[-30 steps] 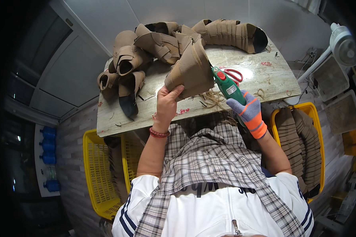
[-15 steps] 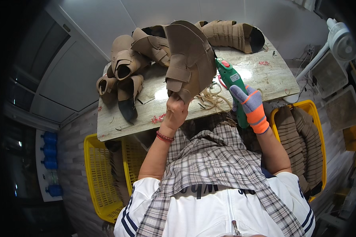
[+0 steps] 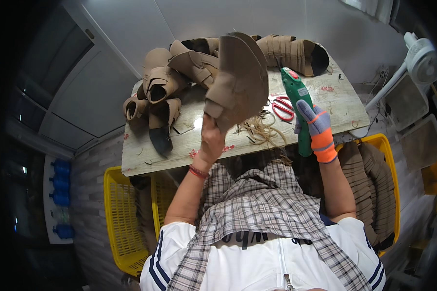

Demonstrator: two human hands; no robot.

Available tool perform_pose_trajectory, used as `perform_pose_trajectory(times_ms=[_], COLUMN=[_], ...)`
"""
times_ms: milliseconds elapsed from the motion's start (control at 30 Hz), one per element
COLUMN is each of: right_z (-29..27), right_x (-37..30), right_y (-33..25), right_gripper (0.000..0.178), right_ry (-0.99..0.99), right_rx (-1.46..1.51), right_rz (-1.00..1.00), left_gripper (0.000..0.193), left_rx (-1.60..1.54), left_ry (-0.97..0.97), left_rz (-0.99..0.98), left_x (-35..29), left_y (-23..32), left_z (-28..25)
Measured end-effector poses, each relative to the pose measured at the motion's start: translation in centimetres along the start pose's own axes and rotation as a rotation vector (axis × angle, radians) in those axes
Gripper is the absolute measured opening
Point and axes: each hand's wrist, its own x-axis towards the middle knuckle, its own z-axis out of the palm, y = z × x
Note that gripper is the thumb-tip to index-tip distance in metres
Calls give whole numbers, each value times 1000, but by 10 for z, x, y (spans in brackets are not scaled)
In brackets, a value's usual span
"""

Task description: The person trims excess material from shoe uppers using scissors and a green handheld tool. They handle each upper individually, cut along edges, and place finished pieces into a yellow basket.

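My bare left hand (image 3: pixel 211 141), with a red beaded bracelet at its wrist, grips a tan fabric boot upper (image 3: pixel 240 80) by its lower end. The upper stands raised over the table, its wide flared end pointing away from me. In a grey and orange glove, my right hand (image 3: pixel 318 130) is wrapped round a green handheld power tool (image 3: pixel 296 88) with a red button. A thin dark tip at the tool's far end points up and left, apart from the upper. Red-handled scissors (image 3: pixel 283 109) and tan cut strips (image 3: pixel 262 131) lie between the hands.
More tan uppers (image 3: pixel 160 82) are piled at the table's left, with a nested stack (image 3: pixel 289 53) at the back. Yellow baskets (image 3: pixel 112 213) flank me; the right one (image 3: pixel 392 160) holds stacked uppers. A white fan (image 3: pixel 422 60) stands at the right.
The power tool's tip has moved away from the upper's right edge, opening a gap between them. The scissors show more fully now. Both hands keep their hold.
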Motion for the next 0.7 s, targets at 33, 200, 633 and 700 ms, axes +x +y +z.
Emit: perform_pose_trajectory(times_ms=[33, 200, 633, 700], right_z=[-5, -16, -33, -32], right_x=[0, -1, -8, -10], right_y=[1, 3, 20, 23], right_gripper=[39, 37, 39, 42], right_ry=[13, 35, 181, 208], right_rx=[-3, 7, -549, -755], right_rz=[-1, 15, -263, -533], left_gripper=[33, 24, 18, 22], left_rx=[-65, 369, -1404, -1553], left_ry=[-23, -5, 334, 341], left_rz=[-61, 260, -785, -1014], left_x=[18, 154, 172, 155], left_y=[-9, -70, -44, -43], left_z=[0, -23, -52, -56])
